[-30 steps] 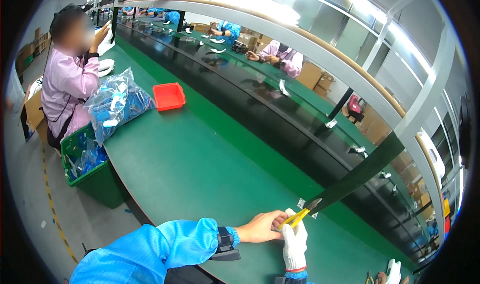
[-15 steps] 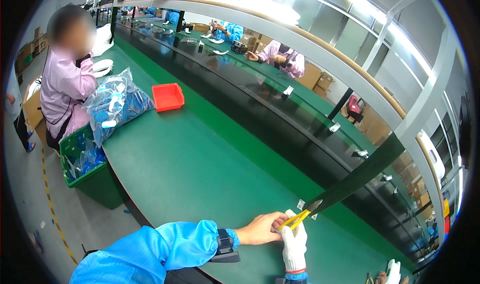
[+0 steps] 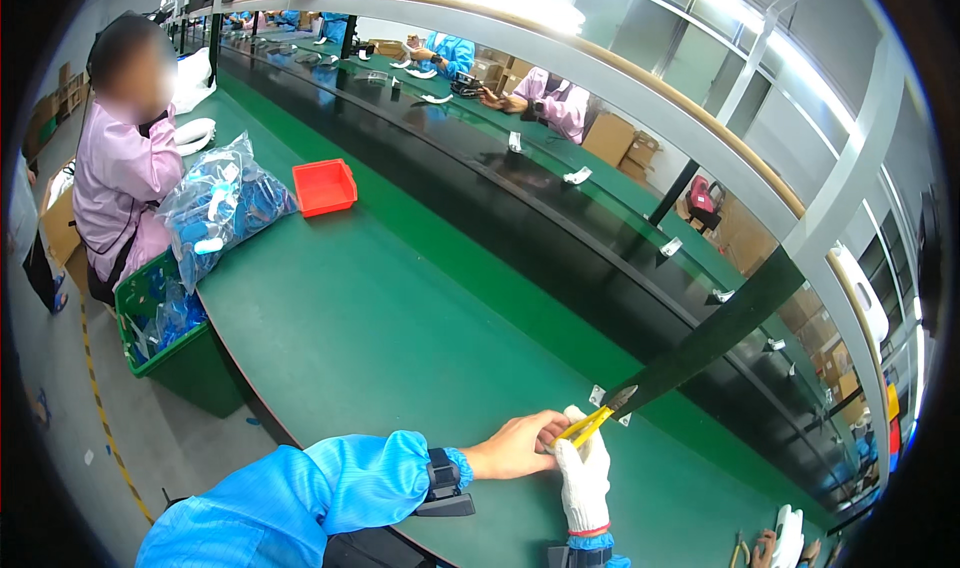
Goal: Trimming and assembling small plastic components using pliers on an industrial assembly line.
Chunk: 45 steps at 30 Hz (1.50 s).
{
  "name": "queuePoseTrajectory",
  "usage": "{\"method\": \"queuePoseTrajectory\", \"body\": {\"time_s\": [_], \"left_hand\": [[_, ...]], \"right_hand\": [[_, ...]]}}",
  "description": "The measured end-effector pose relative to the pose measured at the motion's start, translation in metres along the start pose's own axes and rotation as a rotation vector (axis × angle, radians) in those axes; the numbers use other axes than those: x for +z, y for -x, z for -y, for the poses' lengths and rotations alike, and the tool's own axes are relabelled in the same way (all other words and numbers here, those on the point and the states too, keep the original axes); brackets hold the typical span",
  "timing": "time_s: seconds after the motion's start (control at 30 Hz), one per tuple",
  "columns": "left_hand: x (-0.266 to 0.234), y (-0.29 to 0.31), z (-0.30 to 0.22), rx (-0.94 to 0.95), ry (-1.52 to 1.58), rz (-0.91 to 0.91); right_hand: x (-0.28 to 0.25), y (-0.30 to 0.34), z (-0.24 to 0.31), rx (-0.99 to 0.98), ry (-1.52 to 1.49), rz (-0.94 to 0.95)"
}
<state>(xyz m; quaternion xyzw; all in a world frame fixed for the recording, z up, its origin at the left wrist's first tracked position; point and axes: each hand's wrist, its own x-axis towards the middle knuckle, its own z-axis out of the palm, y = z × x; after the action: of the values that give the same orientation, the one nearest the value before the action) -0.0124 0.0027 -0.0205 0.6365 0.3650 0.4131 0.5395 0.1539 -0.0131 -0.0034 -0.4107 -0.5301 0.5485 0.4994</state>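
My right hand [image 3: 586, 480], in a white knit glove with a red cuff edge, is closed around a pair of pliers [image 3: 583, 429] with yellow handles. The metal jaws point up and away to the right, beside the foot of a dark post. Bare and reaching from a blue sleeve, my left hand [image 3: 518, 448] has its fingers curled against the handle ends. Its fingertips are partly hidden, so a small thing between them cannot be ruled out. Both hands are just above the green table [image 3: 400, 368].
A red bin [image 3: 324, 188] and a clear bag of blue pieces [image 3: 222, 208] lie at the far left, above a green crate [image 3: 190, 358]. The dark post [image 3: 710, 328] rises beyond my hands. A co-worker's hands and a white part [image 3: 789, 536] show at lower right.
The whole view has shifted slightly, and my hands keep nearly the same hold. Along the far strip, another white piece now shows in front of the person in pink.
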Motion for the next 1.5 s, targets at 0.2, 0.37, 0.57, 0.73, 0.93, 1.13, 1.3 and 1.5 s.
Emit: {"method": "queuePoseTrajectory", "body": {"time_s": [0.2,0.37,0.57,0.73,0.93,1.13,1.3,1.5], "left_hand": [[-0.0004,0.0003,0.0004,0.004,-0.023,-0.003],[-0.0003,0.0002,0.0019,0.013,-0.024,0.005],[0.0008,-0.0007,0.0034,0.005,-0.045,0.0],[0.0009,-0.0013,0.0049,0.015,-0.019,-0.005],[0.0009,-0.0014,0.0064,0.018,-0.014,-0.004],[0.0027,-0.0025,0.0085,0.012,-0.02,-0.007],[0.0015,-0.0014,0.0077,0.022,-0.01,-0.015],[0.0007,-0.0013,0.0032,-0.008,-0.032,0.01]], "right_hand": [[0.0007,-0.0003,0.0012,0.005,0.026,-0.002],[0.0018,0.0003,0.0028,0.015,0.025,0.006],[0.0003,0.0003,0.0024,-0.001,0.046,0.003],[0.0006,0.0006,0.0018,0.007,0.033,0.01],[-0.0005,0.0008,0.003,0.002,0.089,0.012],[0.001,0.0011,0.0042,0.008,0.044,0.006],[0.0018,0.001,0.0044,0.006,0.042,0.005],[0.0007,-0.0002,0.0013,0.008,0.043,-0.005]]}}
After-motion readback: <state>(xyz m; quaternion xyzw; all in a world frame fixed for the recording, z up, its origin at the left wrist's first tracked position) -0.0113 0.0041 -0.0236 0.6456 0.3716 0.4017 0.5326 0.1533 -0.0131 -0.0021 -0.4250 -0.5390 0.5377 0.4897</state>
